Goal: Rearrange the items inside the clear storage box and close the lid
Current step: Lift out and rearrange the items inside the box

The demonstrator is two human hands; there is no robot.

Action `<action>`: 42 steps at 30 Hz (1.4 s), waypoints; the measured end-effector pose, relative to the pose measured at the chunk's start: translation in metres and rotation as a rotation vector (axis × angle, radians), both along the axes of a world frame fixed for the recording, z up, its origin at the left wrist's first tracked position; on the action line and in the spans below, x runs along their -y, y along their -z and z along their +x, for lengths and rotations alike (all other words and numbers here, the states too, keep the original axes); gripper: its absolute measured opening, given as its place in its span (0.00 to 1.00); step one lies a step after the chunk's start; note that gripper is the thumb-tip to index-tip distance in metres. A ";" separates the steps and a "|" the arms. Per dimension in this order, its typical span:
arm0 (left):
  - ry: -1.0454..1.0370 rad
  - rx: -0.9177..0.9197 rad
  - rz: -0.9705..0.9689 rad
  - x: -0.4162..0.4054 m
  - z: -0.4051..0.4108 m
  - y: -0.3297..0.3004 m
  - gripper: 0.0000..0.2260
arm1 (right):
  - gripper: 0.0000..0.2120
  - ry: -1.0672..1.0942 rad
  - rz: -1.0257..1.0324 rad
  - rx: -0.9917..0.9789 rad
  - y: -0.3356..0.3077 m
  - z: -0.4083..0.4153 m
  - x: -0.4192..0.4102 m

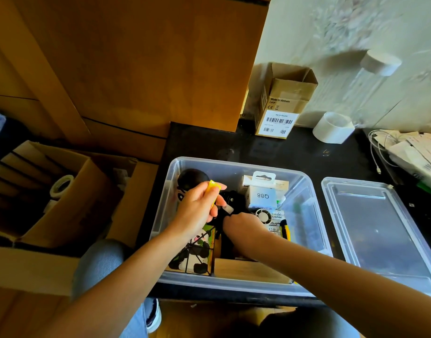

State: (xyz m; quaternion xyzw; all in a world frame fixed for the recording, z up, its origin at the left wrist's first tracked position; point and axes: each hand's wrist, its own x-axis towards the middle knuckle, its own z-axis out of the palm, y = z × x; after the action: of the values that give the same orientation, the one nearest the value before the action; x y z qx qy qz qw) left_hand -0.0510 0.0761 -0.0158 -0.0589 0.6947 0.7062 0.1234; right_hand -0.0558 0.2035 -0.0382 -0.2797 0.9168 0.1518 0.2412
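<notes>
Nearest me, my left hand (197,206) is curled round a small yellow tube (212,191), light and easy to pinch, while my right hand (243,226) reaches down among the dark items in the box (307,191); I cannot tell what it grips. Beyond sits a white carton (262,195), likely light and stiff. The lid (380,230) lies flat just right of the box, thin and bendy, best lifted by both edges.

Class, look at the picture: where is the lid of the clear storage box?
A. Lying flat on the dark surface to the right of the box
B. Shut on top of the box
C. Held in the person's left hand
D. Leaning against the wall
A: the lid lies flat on the dark surface beside the open clear storage box, on its right.
</notes>
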 end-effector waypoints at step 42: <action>0.096 -0.136 -0.158 0.000 0.004 0.005 0.10 | 0.10 0.180 -0.152 -0.049 -0.060 -0.007 -0.097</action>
State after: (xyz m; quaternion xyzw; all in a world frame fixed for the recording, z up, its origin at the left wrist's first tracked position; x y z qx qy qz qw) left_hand -0.0466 0.0764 -0.0210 0.0129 0.7571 0.6448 0.1044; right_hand -0.0625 0.3003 0.0218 -0.2100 0.9527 0.0663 0.2094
